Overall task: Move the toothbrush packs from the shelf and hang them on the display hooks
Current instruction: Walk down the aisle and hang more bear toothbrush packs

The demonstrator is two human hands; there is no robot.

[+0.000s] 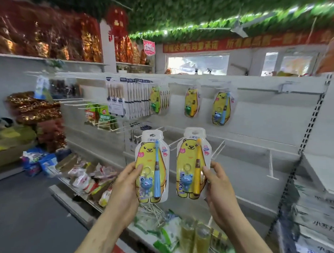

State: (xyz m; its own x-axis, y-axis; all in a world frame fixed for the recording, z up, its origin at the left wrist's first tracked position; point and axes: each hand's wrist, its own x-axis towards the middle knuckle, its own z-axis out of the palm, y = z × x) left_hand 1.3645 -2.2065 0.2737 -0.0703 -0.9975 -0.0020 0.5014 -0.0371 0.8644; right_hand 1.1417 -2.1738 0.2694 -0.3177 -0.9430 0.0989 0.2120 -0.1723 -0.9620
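- In front of a white display wall (pixel 266 119), head view: two hands are raised side by side, each holding one toothbrush pack upright
- The left hand (pixel 126 186), at about 7 o'clock from the middle of the picture, is clamped on the blue-brush pack (pixel 151 164), with the thumb across the front at the pack's left edge and the fingers hidden behind it
- The right hand (pixel 217 183), at about 5 o'clock, grips the yellow-brush pack (pixel 192 163) at its right edge, thumb in front
- The two packs stand close together without touching; both are yellow and bear-shaped, with a small blue toy figure beside the brush
- Similar packs hang on the wall above them: a bunch (pixel 158 100) at 11 o'clock, a single pack (pixel 192 102) at 12 and another single (pixel 221 108) at 1 o'clock
- A row of dark toothbrush cards (pixel 135 99) hangs just left of the bunch
- Wire hooks (pixel 219 148) stick out of the wall behind the yellow-brush pack, at its 3 o'clock
- Bagged goods (pixel 88 176) lie on a low shelf at 9 o'clock from the left hand
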